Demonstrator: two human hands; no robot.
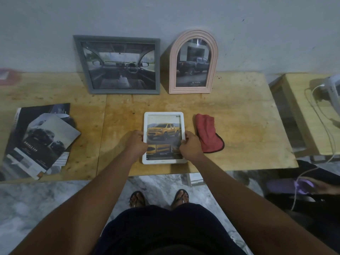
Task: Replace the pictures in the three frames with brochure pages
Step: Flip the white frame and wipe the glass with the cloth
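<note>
I stand at a plywood table (248, 126), its yellowish top stained and scuffed, pushed against a plain grey wall (184, 13). Pale mottled floor (36, 203) shows below its near edge.

At nine o'clock from my grip a loose pile of glossy brochures (39, 142) lies fanned out, dark pages with vehicles on them. At eleven o'clock a rectangular grey frame (117, 64) leans on the wall, showing a car interior.

My left hand (137, 144) grips the left edge of the white frame (163, 126), thumb on the front. The frame is at twelve o'clock before me, near the table's front edge; whether it rests on the wood or is lifted I cannot tell. It is a smooth rounded rectangle holding a page with a yellow pickup. My right hand (190, 146) pinches its right edge, fingers curled round it.

At one o'clock a ribbed pink arched frame (193, 63) stands against the wall, a dark truck inside. At three o'clock, just beside my right hand, lies a crumpled red cloth (207, 133) with dark trim. Farther right stands a second wooden table (301, 115).
</note>
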